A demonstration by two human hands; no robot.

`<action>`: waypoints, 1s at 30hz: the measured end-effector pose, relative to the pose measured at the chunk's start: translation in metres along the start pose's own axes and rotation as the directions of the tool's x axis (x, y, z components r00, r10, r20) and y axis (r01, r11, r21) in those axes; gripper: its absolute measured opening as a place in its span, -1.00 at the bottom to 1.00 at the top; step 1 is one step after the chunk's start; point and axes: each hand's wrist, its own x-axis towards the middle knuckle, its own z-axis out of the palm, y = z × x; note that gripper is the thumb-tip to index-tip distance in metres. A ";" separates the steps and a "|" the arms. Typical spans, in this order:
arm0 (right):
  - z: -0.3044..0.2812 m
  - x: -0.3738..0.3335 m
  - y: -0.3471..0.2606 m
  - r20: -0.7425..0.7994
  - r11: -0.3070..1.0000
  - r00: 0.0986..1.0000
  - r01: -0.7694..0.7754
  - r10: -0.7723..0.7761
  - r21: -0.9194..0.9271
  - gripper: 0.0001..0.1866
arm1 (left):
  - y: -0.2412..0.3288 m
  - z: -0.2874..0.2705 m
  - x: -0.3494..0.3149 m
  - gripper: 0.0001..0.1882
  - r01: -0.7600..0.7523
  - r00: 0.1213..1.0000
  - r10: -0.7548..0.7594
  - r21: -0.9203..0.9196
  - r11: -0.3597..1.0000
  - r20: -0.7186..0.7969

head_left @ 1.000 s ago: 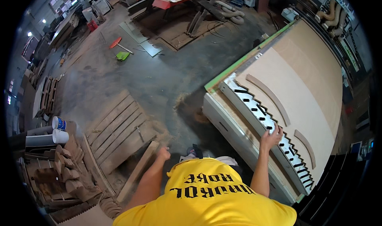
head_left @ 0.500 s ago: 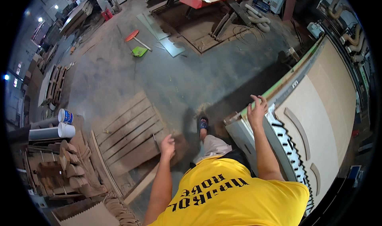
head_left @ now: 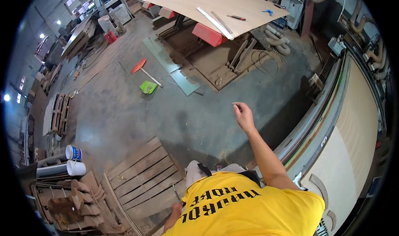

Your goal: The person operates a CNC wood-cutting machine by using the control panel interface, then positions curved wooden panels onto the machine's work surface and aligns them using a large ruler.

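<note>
Wkshp flr, R hand above, half-curled

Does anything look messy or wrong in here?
Yes, a bit. An orange tool with a pale handle lies on the open floor beside a green scoop, as if dropped; someone might trip. Near them, pale strips lie loose, at an angle. I can't tell whether anything is broken.

Just off centre toward three o'clock, the right hand hangs loosely curled over the floor; the left hand — partly hidden — is near six. A slatted wooden pallet lies at seven o'clock, a green dustpan at ten.
</note>
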 end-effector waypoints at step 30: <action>0.138 0.459 0.021 -0.396 0.647 0.918 -0.285 -0.029 -0.707 -0.41 | 0.283 -0.886 0.246 -0.63 -0.702 0.709 0.266 -0.691 0.175 -0.653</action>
